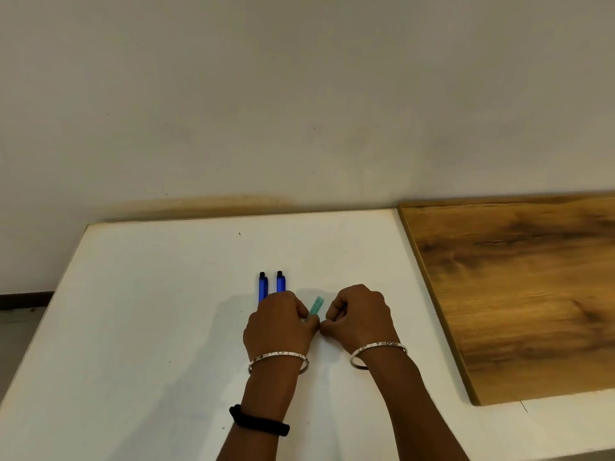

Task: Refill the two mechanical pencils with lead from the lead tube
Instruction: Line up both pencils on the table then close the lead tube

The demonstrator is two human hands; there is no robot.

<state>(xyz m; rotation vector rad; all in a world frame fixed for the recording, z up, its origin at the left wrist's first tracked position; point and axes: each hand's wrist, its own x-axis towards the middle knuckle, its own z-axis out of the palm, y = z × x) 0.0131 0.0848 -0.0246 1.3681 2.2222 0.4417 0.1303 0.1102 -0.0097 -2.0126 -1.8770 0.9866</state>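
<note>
Lying side by side near the middle of the white desk (133, 327), the two blue mechanical pencils (263, 287) (281, 283) are pointed with their black-capped ends toward the far edge, and their near ends are hidden behind the left hand (278, 322). The left hand is curled into a loose fist just in front of them, and the pale green lead tube (315, 307) is pinched between its thumb and fingers, the free end of the tube slanting up and away toward the far right corner. The right hand (359, 316) is held just beside the left, its fingers folded closed with thumb and forefinger pressed together at the tube's near end; something small, possibly the cap, may be gripped there, but it cannot be made out. A silver bangle (278, 357) is worn on the left wrist and another (377, 348) on the right, and a black band (259, 422) is seen farther up the left forearm. A wooden board (532, 294) is laid along the desk's right edge, well apart from the hands.
</note>
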